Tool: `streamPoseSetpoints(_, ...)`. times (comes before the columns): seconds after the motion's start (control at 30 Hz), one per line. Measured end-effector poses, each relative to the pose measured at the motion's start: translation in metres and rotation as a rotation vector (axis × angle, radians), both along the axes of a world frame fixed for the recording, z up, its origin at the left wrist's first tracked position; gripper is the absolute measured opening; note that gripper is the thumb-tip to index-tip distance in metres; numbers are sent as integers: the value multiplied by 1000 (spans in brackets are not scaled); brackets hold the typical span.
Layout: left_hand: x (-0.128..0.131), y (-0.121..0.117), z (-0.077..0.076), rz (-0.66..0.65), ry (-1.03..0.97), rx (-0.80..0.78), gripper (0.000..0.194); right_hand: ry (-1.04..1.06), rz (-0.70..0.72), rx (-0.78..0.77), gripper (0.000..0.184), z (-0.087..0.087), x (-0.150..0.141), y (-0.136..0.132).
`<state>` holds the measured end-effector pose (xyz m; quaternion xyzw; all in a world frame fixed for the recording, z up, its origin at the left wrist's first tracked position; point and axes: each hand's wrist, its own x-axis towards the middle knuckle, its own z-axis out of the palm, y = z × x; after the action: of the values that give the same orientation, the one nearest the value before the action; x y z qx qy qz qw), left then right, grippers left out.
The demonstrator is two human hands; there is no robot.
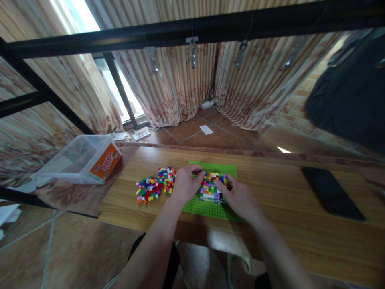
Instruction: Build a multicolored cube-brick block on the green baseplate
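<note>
A block of many-coloured toy bricks point(211, 185) stands on a green studded baseplate point(198, 208) on the wooden table. At its far left corner is my left hand point(187, 182), with thumb and fingertips pinched together. A dark blue bit shows by those fingertips, too small to name. My right hand point(239, 194) holds the block's right side, its thumb over the top and its fingers around the far right edge. Part of the block is hidden behind both hands. Left of the baseplate, close to my left hand, lies a pile of loose bricks point(149, 188) in mixed colours.
A black phone point(332, 192) lies on the table's point(279, 188) right side. Off the left end stands a clear plastic bin point(81, 156) with an orange label. A black metal bar point(168, 34) with hanging clips crosses above, before striped curtains point(177, 88). Dark cloth hangs upper right.
</note>
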<state>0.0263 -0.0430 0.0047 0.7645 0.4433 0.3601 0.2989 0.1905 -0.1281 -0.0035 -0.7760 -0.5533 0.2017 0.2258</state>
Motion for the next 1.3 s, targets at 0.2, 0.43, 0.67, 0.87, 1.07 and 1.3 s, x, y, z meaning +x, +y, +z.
streamPoseSetpoints(0.2,-8,6,-5,-105,-50,-39,17,0,-11,17,68,1,-1,-1)
streamPoseSetpoints(0.43,-10,8,-4,-131,-73,-85,18,-1,-3,1,67,1,-1,-1)
streamPoseSetpoints(0.67,-10,7,-1,-122,-51,-83,23,-7,-11,15,65,2,-1,-1)
streamPoseSetpoints(0.87,-6,7,-2,-108,-86,-137,17,-17,1,19,62,1,-1,-1)
streamPoseSetpoints(1.07,-5,9,-5,-123,-117,-185,17,-34,-11,27,61,1,-1,-2)
streamPoseSetpoints(1.3,-4,11,-5,-121,-101,-199,16,-37,-7,9,63,2,-1,-1)
